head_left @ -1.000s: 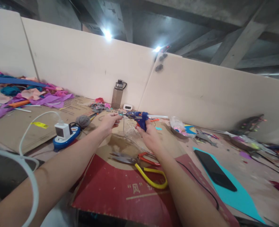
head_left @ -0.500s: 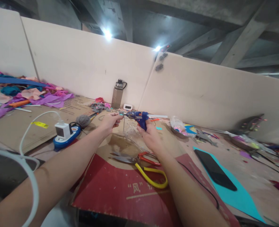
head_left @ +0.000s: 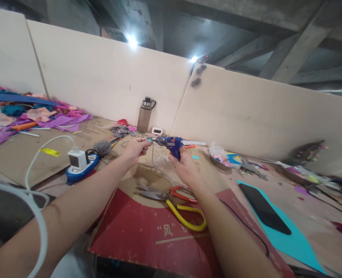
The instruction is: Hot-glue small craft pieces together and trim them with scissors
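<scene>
My right hand (head_left: 183,165) is wrapped round the handle of a blue glue gun (head_left: 173,144), whose nozzle points left. At the nozzle tip, my left hand (head_left: 136,150) pinches a small teal and grey piece (head_left: 149,139) between thumb and fingers. A thin grey strand (head_left: 153,153) hangs down from that piece. Whether nozzle and piece touch is too small to tell. Below both hands, scissors (head_left: 171,200) with one red and one yellow handle lie open on a red and brown cardboard sheet (head_left: 124,231).
A power strip with a white charger (head_left: 77,159) and a ball of grey yarn (head_left: 102,147) sit at left. Behind stand a bottle (head_left: 144,117) and a small white clock (head_left: 157,131). At right, a black phone (head_left: 263,208) lies on teal sheet; a bowl (head_left: 219,164) holds scraps.
</scene>
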A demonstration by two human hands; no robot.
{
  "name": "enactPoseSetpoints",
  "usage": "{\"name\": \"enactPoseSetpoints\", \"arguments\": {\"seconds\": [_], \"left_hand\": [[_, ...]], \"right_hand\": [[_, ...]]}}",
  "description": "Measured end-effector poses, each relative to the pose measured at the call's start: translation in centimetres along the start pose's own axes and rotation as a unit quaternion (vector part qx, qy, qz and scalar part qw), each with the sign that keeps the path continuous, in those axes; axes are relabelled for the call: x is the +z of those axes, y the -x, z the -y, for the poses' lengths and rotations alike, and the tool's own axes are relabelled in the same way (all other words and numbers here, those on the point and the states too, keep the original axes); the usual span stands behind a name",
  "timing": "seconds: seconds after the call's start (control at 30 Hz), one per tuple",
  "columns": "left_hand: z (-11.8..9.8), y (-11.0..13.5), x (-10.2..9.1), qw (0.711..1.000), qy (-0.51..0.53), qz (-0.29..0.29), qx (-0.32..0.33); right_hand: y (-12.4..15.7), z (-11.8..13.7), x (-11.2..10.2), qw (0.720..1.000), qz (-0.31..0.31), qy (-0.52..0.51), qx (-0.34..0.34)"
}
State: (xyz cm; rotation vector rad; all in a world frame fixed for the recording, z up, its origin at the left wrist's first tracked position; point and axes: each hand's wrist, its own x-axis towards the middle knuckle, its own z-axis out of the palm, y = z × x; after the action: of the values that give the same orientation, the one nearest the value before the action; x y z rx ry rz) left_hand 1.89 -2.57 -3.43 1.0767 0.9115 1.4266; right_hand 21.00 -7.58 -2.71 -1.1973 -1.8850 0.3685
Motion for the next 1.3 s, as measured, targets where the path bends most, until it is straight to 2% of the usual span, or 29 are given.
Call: {"name": "enactPoseSetpoints", "arguments": {"seconds": [0.4, 0.47, 0.6, 0.7, 0.8, 0.9, 1.0, 1.1, 1.17, 1.2, 1.3], "left_hand": [[-0.1, 0.1, 0.2, 1.0, -0.022, -0.006, 0.01], [-0.1, 0.2, 0.3, 0.998, -0.051, -0.017, 0.036], [-0.2, 0.7, 0.4, 0.98, -0.135, -0.063, 0.131], [-0.3, 0.7, 0.4, 0.973, -0.137, -0.08, 0.165], [-0.5, 0.4, 0.2, 0.989, -0.048, -0.075, 0.122], [-0.7, 0.0, 0.1, 0.996, 0.034, -0.064, 0.05], [-0.9, -0.1, 0.0, 0.997, 0.051, -0.06, -0.002], [-1.0, 0.1, 0.2, 0.997, 0.047, -0.062, -0.022], [-0.9, 0.1, 0.2, 0.997, 0.043, -0.063, -0.023], [-0.8, 0.1, 0.2, 0.997, 0.04, -0.061, -0.023], [-0.5, -0.1, 0.2, 0.998, 0.032, -0.049, -0.021]], "right_hand": [[0.2, 0.0, -0.1, 0.998, -0.005, 0.061, -0.033], [0.3, 0.0, -0.1, 0.994, -0.004, 0.1, -0.041], [0.6, 0.4, -0.3, 0.987, 0.008, 0.15, -0.062], [0.8, 0.9, -0.6, 0.985, 0.022, 0.15, -0.084], [0.7, 1.0, -0.8, 0.989, 0.011, 0.131, -0.073], [0.2, 0.4, -0.8, 0.998, -0.035, 0.058, -0.021], [-0.7, -0.9, -0.7, 0.993, -0.081, -0.061, 0.068], [-1.3, -2.7, -0.8, 0.972, -0.076, -0.142, 0.173], [-1.3, -3.8, -1.2, 0.967, -0.063, -0.138, 0.207], [-1.2, -4.2, -1.5, 0.971, -0.053, -0.113, 0.202], [-0.8, -5.3, -2.5, 0.993, -0.012, 0.016, 0.12]]}}
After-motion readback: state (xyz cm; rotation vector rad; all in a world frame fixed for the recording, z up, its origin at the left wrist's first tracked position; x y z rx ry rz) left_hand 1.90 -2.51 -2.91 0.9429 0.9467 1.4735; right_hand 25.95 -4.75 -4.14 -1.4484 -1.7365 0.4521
